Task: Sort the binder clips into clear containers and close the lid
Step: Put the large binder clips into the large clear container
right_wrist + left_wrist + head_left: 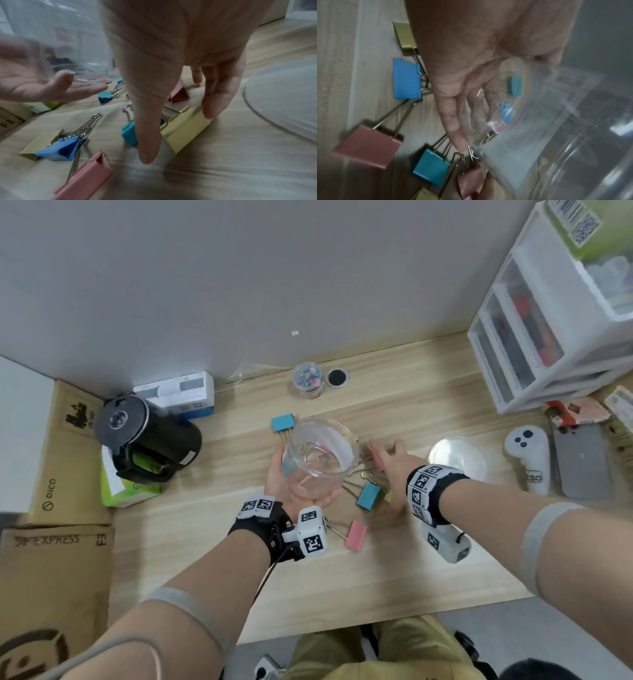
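Picking the next binder clip for the tilted clear jar

The left hand (291, 487) cradles the clear container (318, 460) on relaxed fingers, tilted with its mouth up; the right hand (180, 81) reaches down with straight fingers, one fingertip (210, 112) at the yellow binder clip (185, 128) and nothing gripped yet. Best to pinch that clip by its body, clear of the teal clip (128, 131) touching it, and bring the jar mouth close before letting go. The lid (457, 457) waits on the desk (394, 577), right of the clips. Motion blur hides how many clips already sit inside; the head view hides the yellow clip under the wrist.
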Motion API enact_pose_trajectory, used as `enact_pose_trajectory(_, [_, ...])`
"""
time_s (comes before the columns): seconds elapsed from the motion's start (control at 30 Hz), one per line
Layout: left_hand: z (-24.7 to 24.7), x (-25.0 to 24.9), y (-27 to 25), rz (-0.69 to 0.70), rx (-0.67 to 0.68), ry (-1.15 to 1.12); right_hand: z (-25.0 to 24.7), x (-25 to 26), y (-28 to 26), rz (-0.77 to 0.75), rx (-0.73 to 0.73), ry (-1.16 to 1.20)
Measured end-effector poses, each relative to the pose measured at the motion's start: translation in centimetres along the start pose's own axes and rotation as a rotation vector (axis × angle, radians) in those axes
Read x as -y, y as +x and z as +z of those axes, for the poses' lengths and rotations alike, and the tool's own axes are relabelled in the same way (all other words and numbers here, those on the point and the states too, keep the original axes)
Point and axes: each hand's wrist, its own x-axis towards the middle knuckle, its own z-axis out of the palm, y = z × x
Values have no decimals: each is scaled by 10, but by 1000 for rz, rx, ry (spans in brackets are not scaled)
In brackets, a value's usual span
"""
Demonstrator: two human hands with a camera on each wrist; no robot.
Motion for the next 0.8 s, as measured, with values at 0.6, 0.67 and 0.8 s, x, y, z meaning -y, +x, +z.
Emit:
enact_pose_trajectory(0.6, [-29,-3,-8,-10,-107,-68,7,12,25,90,-83,-109])
enact_pose_trajectory(0.67, [-28,-3,-7,-12,-112,-61,6,12,28,98,-94,-82])
enact_pose_trajectory(0.8, [-28,-5,-6,-6,-121,-55,4,10,33,105,-89,-53])
